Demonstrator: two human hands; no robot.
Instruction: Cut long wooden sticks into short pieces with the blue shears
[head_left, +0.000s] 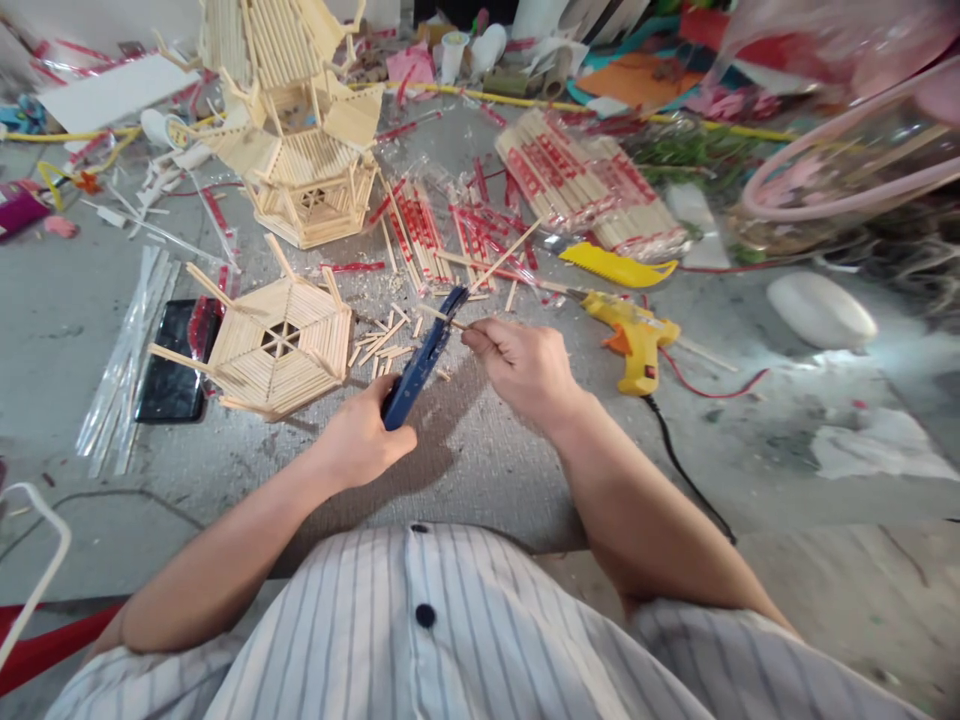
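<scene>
My left hand [362,437] is closed round the blue handles of a hand cutter [418,375], whose dark jaws point up and away from me. My right hand [529,368] pinches a thin wooden stick [438,315] that crosses the cutter's jaws. Another long stick [504,256] slants up to the right from near the jaw tip; whether it is held cannot be made out. Short cut stick pieces [386,345] lie scattered left of the cutter. Beside them sits a hexagonal stick platform [300,375] with upright posts at its corners.
A tiered stick pagoda [315,205] stands at the back left. Wrapped chopstick bundles [555,165], a yellow-handled saw [619,268] and a yellow glue gun [637,340] with a black cord lie to the right. A phone [169,375] and clear plastic sleeves [124,370] lie at left.
</scene>
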